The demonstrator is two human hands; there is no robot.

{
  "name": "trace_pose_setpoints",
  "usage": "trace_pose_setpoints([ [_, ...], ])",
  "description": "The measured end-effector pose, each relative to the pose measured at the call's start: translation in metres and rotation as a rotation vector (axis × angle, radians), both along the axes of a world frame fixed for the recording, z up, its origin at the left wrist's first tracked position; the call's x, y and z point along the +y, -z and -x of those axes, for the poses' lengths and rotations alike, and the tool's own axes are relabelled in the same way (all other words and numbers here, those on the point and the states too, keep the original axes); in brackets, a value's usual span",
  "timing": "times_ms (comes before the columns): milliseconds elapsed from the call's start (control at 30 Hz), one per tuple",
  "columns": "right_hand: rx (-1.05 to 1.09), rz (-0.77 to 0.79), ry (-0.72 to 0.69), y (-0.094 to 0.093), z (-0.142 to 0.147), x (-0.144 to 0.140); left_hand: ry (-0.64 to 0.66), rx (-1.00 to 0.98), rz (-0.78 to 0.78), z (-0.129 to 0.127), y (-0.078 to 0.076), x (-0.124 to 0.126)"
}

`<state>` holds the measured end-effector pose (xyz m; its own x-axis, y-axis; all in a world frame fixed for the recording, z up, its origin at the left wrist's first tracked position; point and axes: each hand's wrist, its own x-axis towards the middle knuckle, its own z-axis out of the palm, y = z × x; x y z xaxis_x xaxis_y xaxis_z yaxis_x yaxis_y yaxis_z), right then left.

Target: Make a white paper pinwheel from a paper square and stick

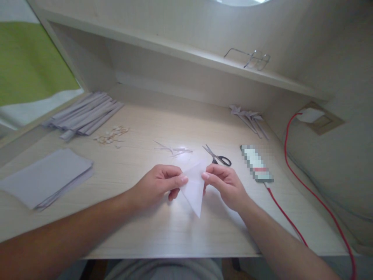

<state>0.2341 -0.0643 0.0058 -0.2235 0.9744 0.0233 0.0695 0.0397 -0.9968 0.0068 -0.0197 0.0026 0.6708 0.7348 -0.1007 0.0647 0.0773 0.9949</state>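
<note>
Pale wood surface point(151, 229), shelf above. Folded paper triangle point(194, 188) held between both hands: left hand point(157, 186) pinching its 9 o'clock edge, right hand point(225, 184) its 3 o'clock edge. Long axis runs 12–6, tip toward the body. Scissors point(218, 156) at 1 o'clock, nearer the right hand.

Both bare forearms reach in from the lower corners and converge toward the middle. The left hand point(159, 183) is curled, knuckles up, thumb lying flat and pointing right, its grip closed in a pinch. The right hand point(225, 183) mirrors it, fingers bent under, fingertip pointing left, grip likewise pinched. The two hands sit near each other, thumbs facing, wrists held low and nearly straight.
</note>
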Motion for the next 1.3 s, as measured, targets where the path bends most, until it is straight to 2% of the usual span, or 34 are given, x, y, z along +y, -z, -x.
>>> trace_pose_setpoints([
  [267, 0.055, -0.002, 0.085, 0.004, 0.002, 0.005, 0.061, 0.005, 0.033, -0.002, 0.005, 0.001],
  [533, 0.125, 0.03, 0.13, 0.01, -0.002, 0.01, 0.074, 0.02, 0.043, -0.001, 0.004, 0.001],
  [600, 0.113, 0.019, 0.13, 0.01, -0.004, 0.011, 0.023, 0.021, 0.003, -0.001, 0.001, 0.002],
  [767, 0.133, 0.012, 0.143, 0.008, -0.005, 0.011, -0.294, -0.071, -0.115, -0.001, -0.004, 0.006],
  [933, 0.189, -0.028, 0.293, 0.005, -0.004, 0.011, -0.317, -0.197, -0.071, -0.002, -0.002, 0.005],
  [1033, 0.181, -0.02, 0.288, 0.004, -0.004, 0.011, -0.377, -0.225, -0.122, -0.002, -0.001, 0.002],
  [1300, 0.22, -0.014, 0.297, 0.01, -0.003, 0.013, -0.413, -0.177, -0.266, -0.001, 0.004, 0.001],
])
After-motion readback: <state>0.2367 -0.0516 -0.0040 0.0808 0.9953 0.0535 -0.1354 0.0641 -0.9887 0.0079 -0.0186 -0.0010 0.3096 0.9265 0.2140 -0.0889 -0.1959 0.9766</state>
